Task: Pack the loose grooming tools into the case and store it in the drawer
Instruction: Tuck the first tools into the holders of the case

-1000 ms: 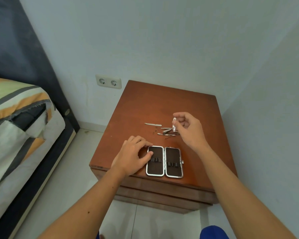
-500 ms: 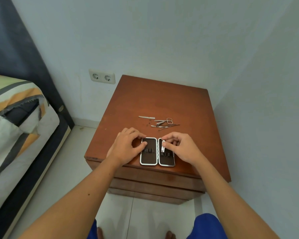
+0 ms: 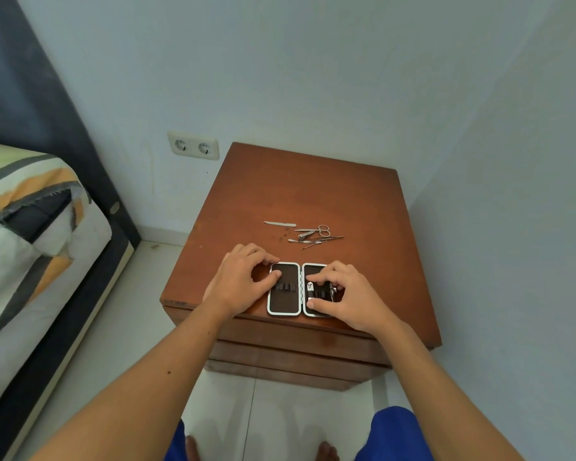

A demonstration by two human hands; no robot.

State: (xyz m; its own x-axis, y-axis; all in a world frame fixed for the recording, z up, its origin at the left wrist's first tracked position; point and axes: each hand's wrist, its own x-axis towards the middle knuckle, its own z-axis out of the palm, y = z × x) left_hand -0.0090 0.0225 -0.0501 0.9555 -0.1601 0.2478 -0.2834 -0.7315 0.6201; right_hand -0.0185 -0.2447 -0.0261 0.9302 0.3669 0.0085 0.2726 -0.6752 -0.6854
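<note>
An open dark case [image 3: 283,294] with a silver rim lies flat near the front edge of the wooden nightstand [image 3: 313,194]. My left hand [image 3: 238,282] rests on the case's left half, fingers on its upper corner. My right hand [image 3: 346,296] covers the right half and pinches a small silver nail clipper [image 3: 310,291] against the elastic loops there. Behind the case lies a loose pile of metal tools [image 3: 315,236] with small scissors [image 3: 323,230], and a nail file [image 3: 280,223] lies apart to the left.
The nightstand's drawer fronts [image 3: 296,344] are shut below the top. A bed with a striped cover [image 3: 30,234] stands at the left. A double wall socket [image 3: 193,147] sits behind. A wall runs close on the right. My bare feet show on the tiled floor.
My right hand lifted the clipper from the tool pile, carried it down to the case's right half and now presses it in. My left hand stayed on the case.
</note>
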